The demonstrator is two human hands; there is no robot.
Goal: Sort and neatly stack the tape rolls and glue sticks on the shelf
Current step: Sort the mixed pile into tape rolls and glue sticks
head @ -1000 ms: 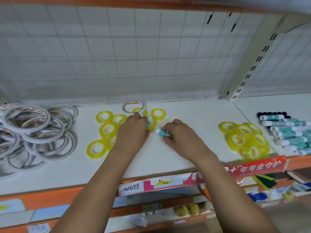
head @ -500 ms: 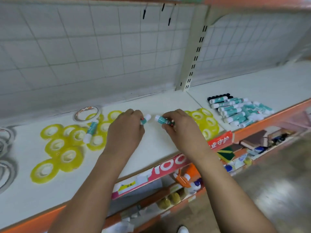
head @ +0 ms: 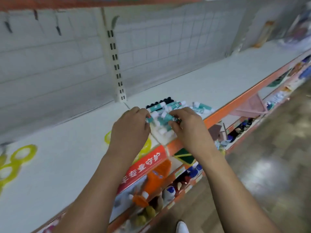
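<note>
White shelf [head: 67,165], grid backing [head: 50,56] behind. Head view: left hand [head: 130,130] pinches one glue stick [head: 149,119]; right hand [head: 188,126] pinches a second glue stick [head: 168,116]. Both grips hover over the glue-stick pile [head: 170,107] near the front edge. Yellow tape rolls [head: 23,153] lie well left. Risk: a nudged pile could roll off.

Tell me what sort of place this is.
Most likely a shop's stationery aisle: long white shelves with orange edges hung on a slotted upright, a red label strip along the front, and glue sticks and yellow tape rolls laid out as stock.
</note>
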